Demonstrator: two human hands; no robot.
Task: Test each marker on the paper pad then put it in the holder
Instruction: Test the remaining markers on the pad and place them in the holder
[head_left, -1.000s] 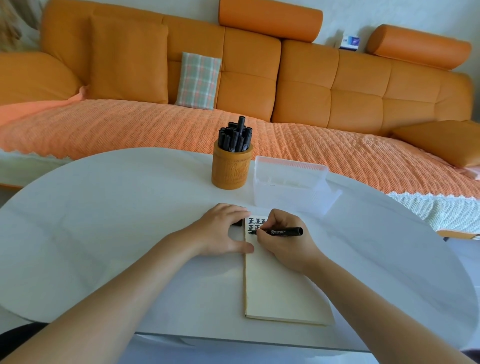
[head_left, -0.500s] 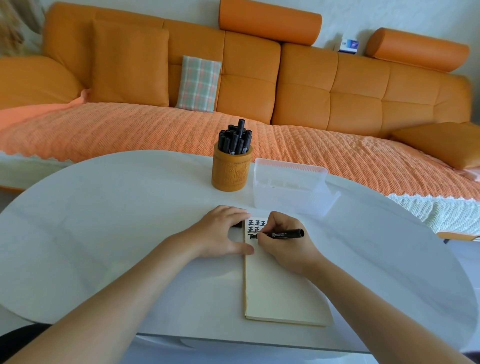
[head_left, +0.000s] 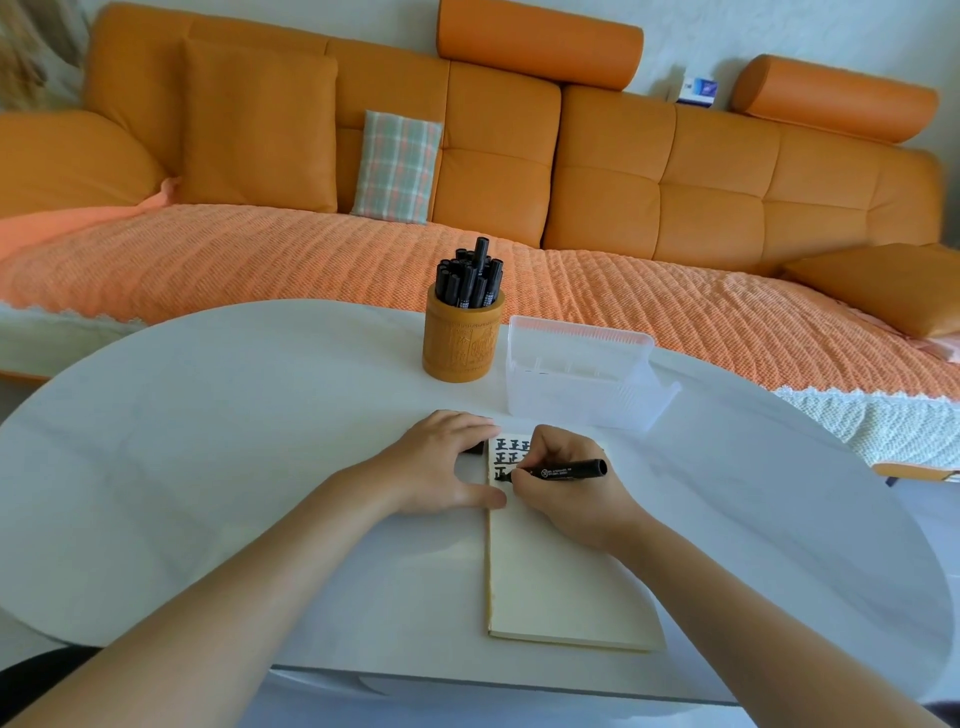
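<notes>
Black plastic barrel of the marker (head_left: 566, 472), clamped close behind the nib by the curled fingers (head_left: 543, 449) and thumb of the right hand (head_left: 571, 504). The nib touches the top of the paper pad (head_left: 561, 587) beside rows of black test strokes, and the tail points to 3 o'clock.

The left hand (head_left: 441, 467) rests at 9 o'clock of the nib, thumb straight along the pad's edge and fingers bent over. A small dark piece (head_left: 472, 448) shows under them; whether it is gripped cannot be told.

Judgement: the marker is light, rigid and smooth, and is best held mid-barrel or near the nib, since a tail grip would let it swing. The pad is thin and light and would slide unless pressed flat.

The wooden holder (head_left: 464, 338) stands at 11 o'clock of the pad, well apart, already packed with black markers (head_left: 470, 280), so the open gap looks tight. A clear plastic box (head_left: 582, 379) sits at 12 o'clock on the white table (head_left: 208, 441)
</notes>
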